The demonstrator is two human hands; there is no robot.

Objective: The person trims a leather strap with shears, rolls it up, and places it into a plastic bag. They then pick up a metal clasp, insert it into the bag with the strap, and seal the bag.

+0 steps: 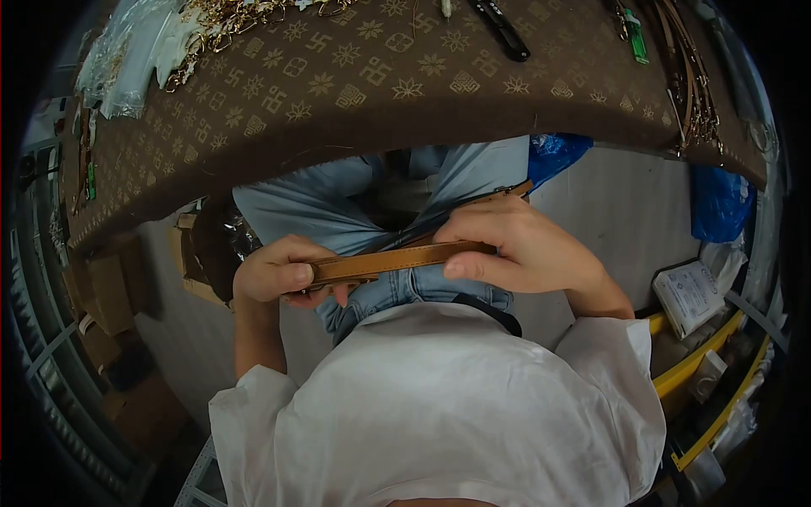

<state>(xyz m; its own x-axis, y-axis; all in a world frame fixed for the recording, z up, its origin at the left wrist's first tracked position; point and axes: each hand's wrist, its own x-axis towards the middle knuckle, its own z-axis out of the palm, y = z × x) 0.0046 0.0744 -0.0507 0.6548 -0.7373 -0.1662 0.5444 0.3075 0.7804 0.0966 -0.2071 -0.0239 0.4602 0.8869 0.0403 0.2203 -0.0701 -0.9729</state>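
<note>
A tan leather strap [380, 264] with stitching along its edges stretches across my lap, over my jeans. My left hand [283, 266] is closed around its left end, thumb on top and fingers beneath. Toward the other end, my right hand [515, 245] pinches the strap between thumb and fingers. Another stretch of brown strap [507, 192] shows beyond the right hand, reaching up toward the table edge. Part of the strap is hidden behind my fingers.
The table with a patterned brown cloth [279, 127] stands ahead. It carries gold chains [215, 38], plastic bags [127, 68], a black-handled tool [503, 32], a green lighter [635, 38] and several leather straps [688, 76]. Cardboard boxes [106, 287] are left; a yellow-edged shelf [688, 376] is right.
</note>
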